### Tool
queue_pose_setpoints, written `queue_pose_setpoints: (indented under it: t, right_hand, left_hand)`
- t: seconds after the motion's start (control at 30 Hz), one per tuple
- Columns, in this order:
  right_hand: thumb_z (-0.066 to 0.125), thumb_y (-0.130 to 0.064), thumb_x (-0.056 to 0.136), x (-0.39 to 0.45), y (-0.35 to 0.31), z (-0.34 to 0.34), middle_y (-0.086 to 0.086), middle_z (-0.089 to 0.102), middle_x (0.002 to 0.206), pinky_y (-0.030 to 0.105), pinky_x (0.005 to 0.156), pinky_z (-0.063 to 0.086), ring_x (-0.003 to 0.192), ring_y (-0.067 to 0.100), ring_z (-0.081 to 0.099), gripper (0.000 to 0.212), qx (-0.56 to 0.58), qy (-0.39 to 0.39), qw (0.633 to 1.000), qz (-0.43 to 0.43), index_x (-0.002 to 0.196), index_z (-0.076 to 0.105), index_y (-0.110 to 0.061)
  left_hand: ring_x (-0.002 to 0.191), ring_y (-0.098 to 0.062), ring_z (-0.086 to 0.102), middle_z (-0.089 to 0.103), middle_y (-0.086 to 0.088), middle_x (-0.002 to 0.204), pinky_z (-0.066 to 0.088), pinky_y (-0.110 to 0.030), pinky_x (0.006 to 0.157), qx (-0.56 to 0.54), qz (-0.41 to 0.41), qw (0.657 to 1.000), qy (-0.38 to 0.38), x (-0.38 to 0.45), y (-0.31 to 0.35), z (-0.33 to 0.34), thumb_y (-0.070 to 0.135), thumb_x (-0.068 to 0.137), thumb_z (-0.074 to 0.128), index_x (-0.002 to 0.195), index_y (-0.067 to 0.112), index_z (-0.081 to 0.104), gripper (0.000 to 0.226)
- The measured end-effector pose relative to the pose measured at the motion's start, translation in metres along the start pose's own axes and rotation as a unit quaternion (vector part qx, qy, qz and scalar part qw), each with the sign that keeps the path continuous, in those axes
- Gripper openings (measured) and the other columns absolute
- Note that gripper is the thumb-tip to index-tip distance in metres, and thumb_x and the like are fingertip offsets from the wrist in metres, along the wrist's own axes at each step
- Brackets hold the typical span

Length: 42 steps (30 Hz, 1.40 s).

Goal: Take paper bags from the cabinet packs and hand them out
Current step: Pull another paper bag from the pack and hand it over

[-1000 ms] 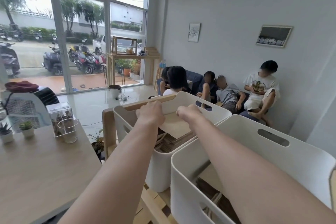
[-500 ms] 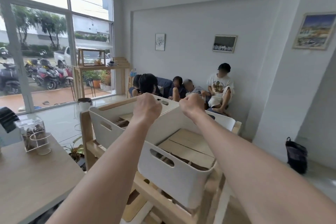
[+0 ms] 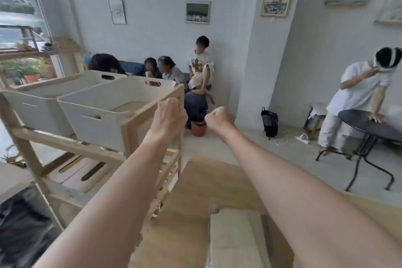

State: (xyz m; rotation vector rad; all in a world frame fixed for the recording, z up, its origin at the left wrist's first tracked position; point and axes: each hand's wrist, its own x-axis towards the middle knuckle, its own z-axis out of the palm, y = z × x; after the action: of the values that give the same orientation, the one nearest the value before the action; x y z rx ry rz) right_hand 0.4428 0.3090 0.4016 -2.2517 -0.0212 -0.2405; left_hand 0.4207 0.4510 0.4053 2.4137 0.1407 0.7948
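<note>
Both my arms reach forward, with my left hand (image 3: 170,115) and my right hand (image 3: 219,119) closed into fists side by side. Below my forearms hang flat brown paper bags (image 3: 200,191), with a paler bag (image 3: 235,239) in front of them. The grip on the bags is hidden by my fists. To my left stands the wooden rack (image 3: 139,119) with two white bins, the nearer bin (image 3: 104,113) showing brown paper inside and the farther bin (image 3: 39,104) beside it. Several people (image 3: 199,65) sit against the far wall.
A person in white (image 3: 356,91) leans on a round black table (image 3: 369,124) at the right. On the floor are a black backpack (image 3: 269,122), a red plant pot (image 3: 198,129) and a power strip (image 3: 302,138). Open floor lies ahead.
My hands have lifted out of the white bin and swung right, off the rack, with brown bags now under my arms. My view has turned right toward the wall.
</note>
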Motion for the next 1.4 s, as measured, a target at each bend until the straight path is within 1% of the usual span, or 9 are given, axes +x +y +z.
queue_pose_setpoints:
  t: [0.2,0.5,0.63,0.73,0.83,0.9,1.13,1.27,1.4]
  right_hand:
    - [0.048,-0.009,0.077,-0.077,0.158,-0.076,0.004,0.040,0.061,0.030,0.048,0.029,0.063,0.026,0.041,0.027,-0.038,-0.013,0.994,0.103,0.056,0.033,-0.016]
    - [0.044,-0.002,0.080,-0.199,0.342,-0.159,0.011,0.054,0.068,0.030,0.067,0.041,0.072,0.026,0.051,0.026,-0.089,-0.001,0.960,0.264,0.055,0.042,-0.011]
    - [0.041,-0.002,0.082,-0.249,0.400,-0.174,0.005,0.041,0.062,0.028,0.050,0.028,0.057,0.021,0.040,0.025,-0.042,0.019,0.938,0.342,0.061,0.035,-0.015]
    - [0.044,-0.012,0.079,-0.280,0.428,-0.174,0.007,0.048,0.093,0.031,0.070,0.038,0.088,0.028,0.050,0.008,-0.018,0.021,0.919,0.393,0.085,0.048,-0.014]
    - [0.054,-0.011,0.076,-0.300,0.450,-0.167,0.010,0.040,0.138,0.040,0.102,0.041,0.130,0.032,0.040,0.071,0.009,-0.025,0.897,0.441,0.143,0.031,-0.012]
    - [0.061,-0.009,0.068,-0.309,0.456,-0.158,0.008,0.040,0.144,0.041,0.104,0.042,0.132,0.030,0.039,0.090,0.028,-0.061,0.902,0.426,0.148,0.021,-0.017]
    - [0.066,-0.015,0.083,-0.315,0.456,-0.145,-0.005,0.057,0.110,0.034,0.088,0.047,0.109,0.021,0.056,0.034,0.057,0.048,0.937,0.342,0.116,0.055,-0.013]
    - [0.062,-0.016,0.084,-0.312,0.442,-0.157,0.000,0.066,0.094,0.024,0.059,0.040,0.085,0.021,0.060,0.017,0.134,0.041,0.930,0.339,0.100,0.064,-0.010]
    - [0.059,-0.016,0.084,-0.311,0.436,-0.160,0.004,0.064,0.090,0.026,0.055,0.038,0.072,0.018,0.055,0.011,0.113,0.021,0.924,0.364,0.094,0.062,-0.010]
  left_hand:
    - [0.076,-0.036,0.054,0.057,-0.015,0.075,0.035,-0.034,0.063,-0.017,-0.018,0.995,-0.094,-0.129,0.072,0.085,0.010,0.089,0.041,0.070,0.002,0.058,0.027]
    - [0.071,-0.033,0.052,0.060,-0.018,0.080,0.047,-0.042,0.063,-0.029,0.003,0.957,-0.288,-0.308,0.149,0.193,0.008,0.089,0.039,0.079,-0.005,0.060,0.027]
    - [0.069,-0.031,0.056,0.061,-0.012,0.078,0.043,-0.036,0.057,-0.020,0.059,0.939,-0.338,-0.379,0.162,0.225,0.013,0.090,0.041,0.080,0.003,0.058,0.023]
    - [0.070,-0.031,0.059,0.065,-0.011,0.075,0.044,-0.035,0.059,0.006,0.102,0.923,-0.371,-0.424,0.169,0.235,0.018,0.089,0.044,0.075,0.005,0.060,0.026]
    - [0.081,-0.030,0.061,0.069,-0.008,0.079,0.040,-0.034,0.069,0.082,0.161,0.904,-0.388,-0.456,0.174,0.243,0.037,0.087,0.049,0.074,0.011,0.061,0.031]
    - [0.096,-0.028,0.062,0.071,-0.007,0.093,0.039,-0.037,0.087,0.138,0.185,0.888,-0.397,-0.470,0.178,0.246,0.046,0.088,0.049,0.091,0.015,0.062,0.034]
    - [0.082,-0.023,0.068,0.070,-0.003,0.081,0.041,-0.034,0.087,0.168,0.199,0.890,-0.373,-0.491,0.173,0.237,0.020,0.089,0.053,0.106,0.015,0.049,0.018]
    - [0.084,-0.023,0.063,0.067,-0.002,0.083,0.041,-0.033,0.086,0.159,0.169,0.891,-0.390,-0.500,0.169,0.228,0.016,0.082,0.049,0.087,0.016,0.059,0.011]
    - [0.067,-0.024,0.062,0.062,-0.002,0.065,0.048,-0.035,0.075,0.138,0.168,0.901,-0.376,-0.509,0.164,0.225,0.021,0.075,0.059,0.070,0.017,0.057,0.007]
